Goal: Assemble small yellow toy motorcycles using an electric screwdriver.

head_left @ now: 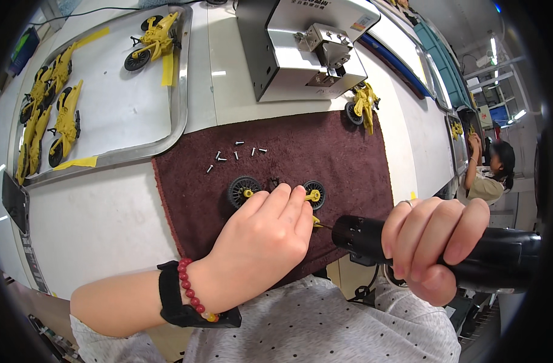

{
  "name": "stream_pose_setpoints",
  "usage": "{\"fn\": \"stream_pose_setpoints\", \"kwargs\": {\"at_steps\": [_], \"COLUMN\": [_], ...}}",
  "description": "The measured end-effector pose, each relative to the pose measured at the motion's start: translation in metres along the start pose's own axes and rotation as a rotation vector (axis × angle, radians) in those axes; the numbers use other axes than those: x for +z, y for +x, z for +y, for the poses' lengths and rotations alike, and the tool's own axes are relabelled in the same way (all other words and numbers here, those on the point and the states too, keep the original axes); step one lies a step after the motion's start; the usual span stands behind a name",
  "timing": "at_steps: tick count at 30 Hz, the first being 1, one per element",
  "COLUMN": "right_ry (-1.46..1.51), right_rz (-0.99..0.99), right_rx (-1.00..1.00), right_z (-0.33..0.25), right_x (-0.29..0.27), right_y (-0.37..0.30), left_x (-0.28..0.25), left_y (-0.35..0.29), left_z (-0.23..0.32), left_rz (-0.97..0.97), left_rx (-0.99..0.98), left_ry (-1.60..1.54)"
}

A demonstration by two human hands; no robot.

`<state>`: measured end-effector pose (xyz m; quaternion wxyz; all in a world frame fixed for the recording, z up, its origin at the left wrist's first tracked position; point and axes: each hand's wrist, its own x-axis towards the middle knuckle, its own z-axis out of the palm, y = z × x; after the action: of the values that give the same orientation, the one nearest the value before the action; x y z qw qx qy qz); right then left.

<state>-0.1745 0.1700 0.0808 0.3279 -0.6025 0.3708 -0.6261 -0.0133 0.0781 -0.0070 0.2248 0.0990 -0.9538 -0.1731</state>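
My left hand (267,227) is closed over a yellow toy motorcycle (313,196), holding it down on a dark red cloth (349,160). Most of its body is hidden under my fingers; two black spoked wheels show on either side. In my right hand (433,245) is a black electric screwdriver (500,257), held level with its tip pointing left. The thin bit reaches a yellow part just beside my left fingertips; whether it sits in a screw I cannot make out. Several small silver screws (236,155) lie loose on the cloth beyond my left hand.
At the far left, a metal tray (182,91) holds several yellow toy motorcycles. A grey metal machine (306,54) stands behind the cloth, with another yellow motorcycle (364,106) at its right. Over on the right, a person (494,166) sits along the bench.
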Motion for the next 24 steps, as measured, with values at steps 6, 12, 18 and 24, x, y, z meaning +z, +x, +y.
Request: {"fn": "stream_pose_setpoints", "kwargs": {"at_steps": [6, 12, 18, 24], "right_ry": [0.024, -0.017, 0.144, 0.172], "right_rz": [-0.041, -0.04, -0.027, 0.107], "right_rx": [-0.043, -0.056, -0.101, -0.199], "right_z": [0.01, 0.01, 0.005, -0.013], "right_x": [-0.003, -0.002, -0.013, -0.028], "right_y": [-0.002, -0.006, -0.007, -0.02], "left_x": [0.003, 0.002, 0.001, -0.001], "left_y": [-0.002, -0.001, -0.001, 0.0], "left_z": [0.0, 0.001, -0.003, -0.004], "left_rz": [0.025, 0.023, 0.031, 0.01], "left_rx": [0.007, 0.022, -0.001, 0.003], "left_ry": [0.045, 0.043, -0.004, -0.003]}}
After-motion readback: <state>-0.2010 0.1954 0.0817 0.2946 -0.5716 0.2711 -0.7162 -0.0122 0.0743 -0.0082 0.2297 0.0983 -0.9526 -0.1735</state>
